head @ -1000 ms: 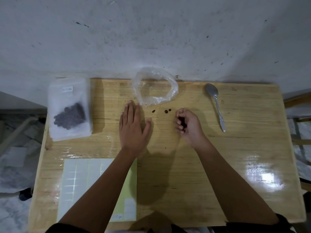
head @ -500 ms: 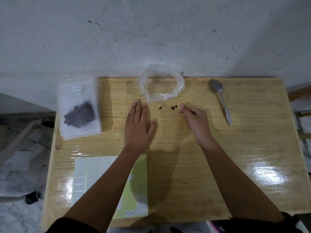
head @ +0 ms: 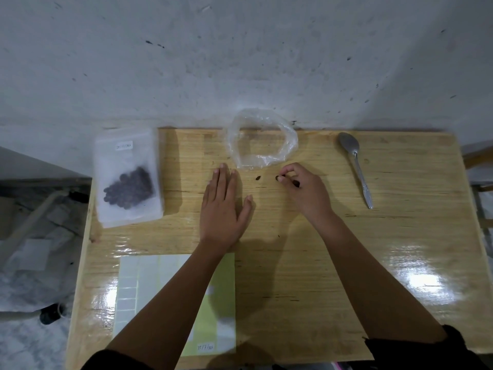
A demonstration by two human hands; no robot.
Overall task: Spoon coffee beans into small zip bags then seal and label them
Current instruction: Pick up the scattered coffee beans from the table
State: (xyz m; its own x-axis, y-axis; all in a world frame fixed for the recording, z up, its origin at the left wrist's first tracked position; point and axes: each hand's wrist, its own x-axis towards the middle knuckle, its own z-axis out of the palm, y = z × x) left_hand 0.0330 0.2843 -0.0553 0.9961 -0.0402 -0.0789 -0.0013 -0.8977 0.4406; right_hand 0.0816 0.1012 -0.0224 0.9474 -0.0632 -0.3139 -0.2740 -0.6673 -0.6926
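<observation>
On a glossy wooden table (head: 186, 156), a frosted zip bag (head: 128, 180) of dark beans lies flat at left, its long axis and label end toward the wall. A label sheet (head: 138, 289) lies partly under the forearm. The left hand (head: 222, 206) rests flat, fingers straight. A loose bean (head: 257, 178) lies before a crumpled clear bag (head: 262, 140). The right hand (head: 306, 188) pinches a second bean (head: 278, 178). A steel spoon (head: 356, 166) points its bowl wallward.
</observation>
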